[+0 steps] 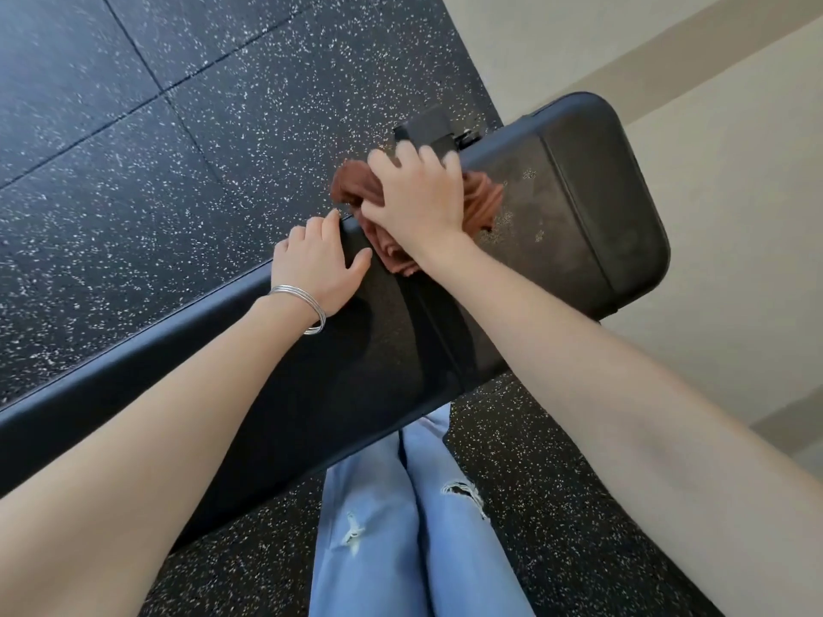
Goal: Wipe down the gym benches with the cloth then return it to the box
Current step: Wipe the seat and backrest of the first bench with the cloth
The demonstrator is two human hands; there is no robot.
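Note:
A long black padded gym bench (356,371) runs from the lower left to the upper right of the head view. A crumpled brown cloth (483,200) lies on the bench near its far edge. My right hand (418,198) presses down on the cloth with fingers spread over it. My left hand (316,260), with thin silver bangles on the wrist, rests flat on the bench's far edge just left of the cloth, holding nothing. The seat pad (588,193) at the far right looks dusty. No box is in view.
Black speckled rubber floor tiles (133,149) surround the bench. A cream wall (712,104) with a skirting strip stands close behind the bench's right end. My legs in light blue ripped jeans (401,518) are against the near side. A black bench bracket (427,126) sticks out past the far edge.

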